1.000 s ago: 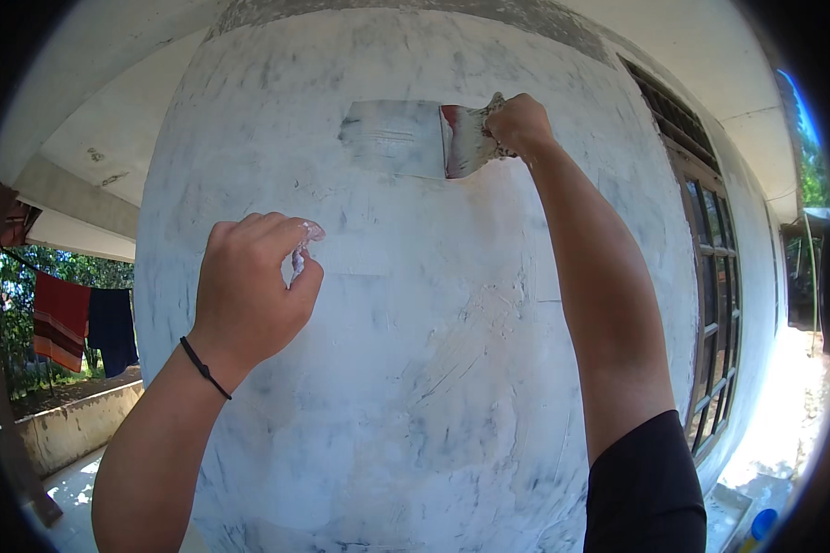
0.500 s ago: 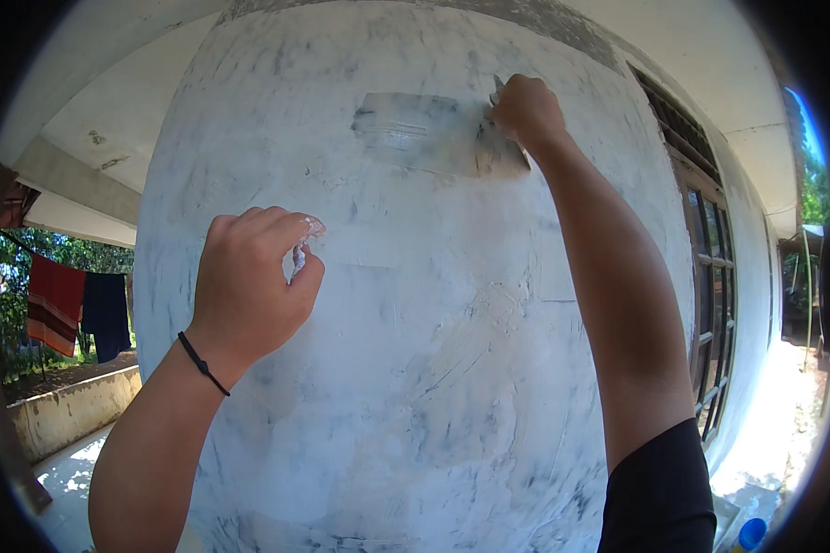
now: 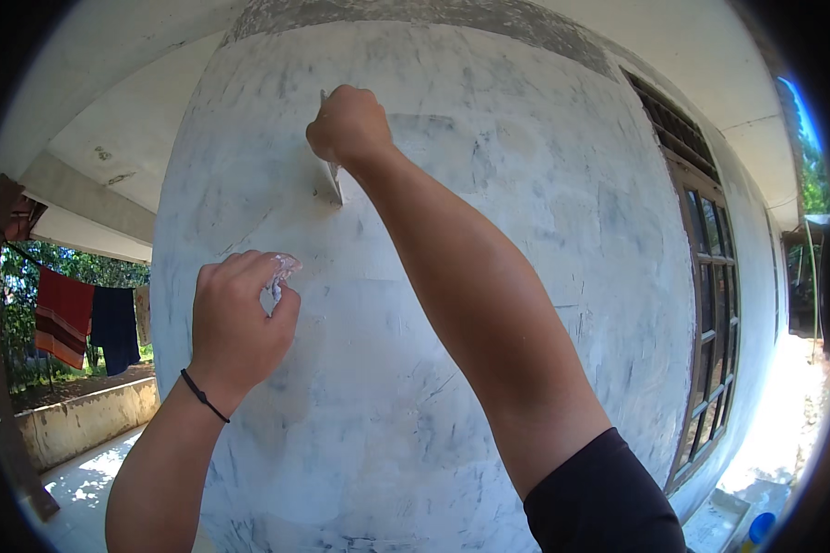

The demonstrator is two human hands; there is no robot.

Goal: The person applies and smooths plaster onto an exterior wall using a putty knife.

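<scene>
Shifted to the frame's upper left, the scraper (image 3: 335,187) is gripped by the right hand (image 3: 349,127); whether anything is held by the curled left hand (image 3: 242,318) cannot be told.

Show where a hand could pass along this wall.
Open wall lies between the right forearm and the paned window, and between the right forearm and left forearm. It's crowded upper left, where right fingers grip a scraper above left fingers.

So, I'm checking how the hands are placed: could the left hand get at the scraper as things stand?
Probably yes: the left hand is below and left of the scraper, and nothing shows between them. The right hand grips it, though, so mainly its lower end seems exposed.
</scene>
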